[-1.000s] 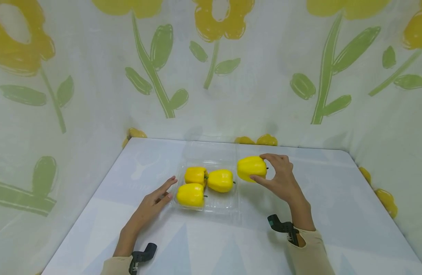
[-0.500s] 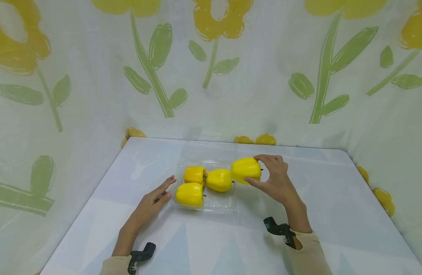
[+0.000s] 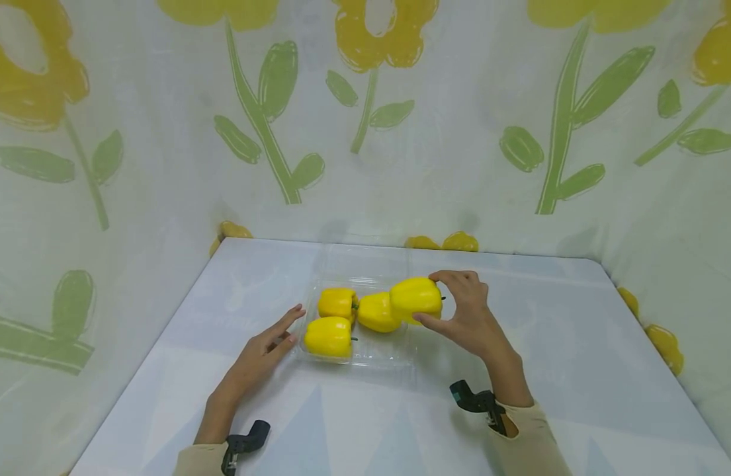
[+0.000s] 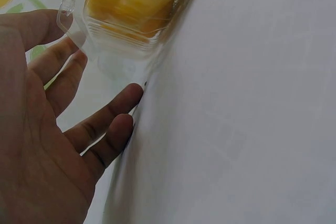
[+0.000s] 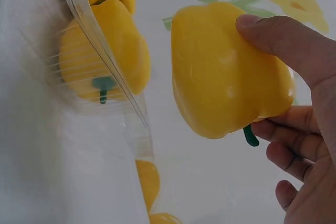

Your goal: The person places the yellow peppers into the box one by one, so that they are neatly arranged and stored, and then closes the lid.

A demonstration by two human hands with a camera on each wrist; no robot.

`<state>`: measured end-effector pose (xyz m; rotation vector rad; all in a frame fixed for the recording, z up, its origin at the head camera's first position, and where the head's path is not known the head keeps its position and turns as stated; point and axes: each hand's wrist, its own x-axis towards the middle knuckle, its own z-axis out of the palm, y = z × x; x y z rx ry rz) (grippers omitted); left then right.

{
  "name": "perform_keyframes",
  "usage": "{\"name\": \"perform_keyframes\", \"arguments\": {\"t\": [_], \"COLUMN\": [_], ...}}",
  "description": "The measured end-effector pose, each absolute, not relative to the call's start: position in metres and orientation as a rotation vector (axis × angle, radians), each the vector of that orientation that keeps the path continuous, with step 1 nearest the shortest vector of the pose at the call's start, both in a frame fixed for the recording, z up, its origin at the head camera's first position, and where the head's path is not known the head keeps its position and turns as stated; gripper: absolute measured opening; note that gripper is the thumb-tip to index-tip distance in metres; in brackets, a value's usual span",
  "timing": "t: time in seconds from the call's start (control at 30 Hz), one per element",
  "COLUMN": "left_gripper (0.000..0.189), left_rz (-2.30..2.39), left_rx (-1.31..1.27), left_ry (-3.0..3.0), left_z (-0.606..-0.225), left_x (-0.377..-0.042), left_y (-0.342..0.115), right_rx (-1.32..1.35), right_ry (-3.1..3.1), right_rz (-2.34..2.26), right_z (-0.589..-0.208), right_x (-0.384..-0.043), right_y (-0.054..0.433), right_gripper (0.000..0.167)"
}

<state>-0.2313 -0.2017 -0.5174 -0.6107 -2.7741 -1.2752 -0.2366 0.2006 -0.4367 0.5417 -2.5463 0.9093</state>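
Observation:
In the head view, a yellow bell pepper (image 3: 415,299) is held above the right part of a clear plastic clamshell box (image 3: 384,349). My right hand (image 3: 473,316) grips it between thumb and fingers, its green stem (image 5: 251,136) pointing toward the palm. Three more yellow peppers lie in the box: one at the back left (image 3: 337,303), one at the front left (image 3: 327,337) and one on the right (image 3: 375,313), partly hidden by the held pepper. My left hand (image 3: 259,354), fingers loosely extended, touches the box's left rim (image 4: 67,17).
The box's clear lid (image 3: 365,259) stands raised behind it, toward the table's far edge. A white table (image 3: 520,317) with pale blue shapes carries everything. Flower-printed curtain (image 3: 436,165) surrounds the table at the back and sides.
My right hand has carried the pepper leftward and slightly nearer, from beside the box to over its right part. The left hand has stayed at the left rim.

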Motion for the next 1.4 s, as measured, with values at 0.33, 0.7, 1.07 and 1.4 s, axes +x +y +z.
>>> {"name": "perform_keyframes", "arguments": {"t": [0.33, 0.7, 1.07, 1.4], "left_gripper": [0.052, 0.052, 0.053, 0.052], "left_rz": [-1.268, -1.251, -1.255, -1.258], "left_rx": [-0.605, -0.612, -0.632, -0.643], "left_ry": [-2.778, -2.777, -2.761, -2.753], "left_z": [-0.518, -0.518, -0.517, -0.518], "left_x": [-0.231, -0.232, -0.232, -0.231], "left_y": [-0.202, -0.202, -0.202, -0.203], "right_rx": [0.599, 0.64, 0.659, 0.702], "right_ry": [-2.537, -2.543, -2.56, -2.564], "right_rz": [0.884, 0.863, 0.843, 0.845], "right_z": [-0.436, -0.435, -0.436, -0.441], "right_x": [-0.234, -0.231, -0.229, -0.227], "right_y": [0.191, 0.182, 0.173, 0.163], "right_gripper": [0.067, 0.067, 0.067, 0.066]}}
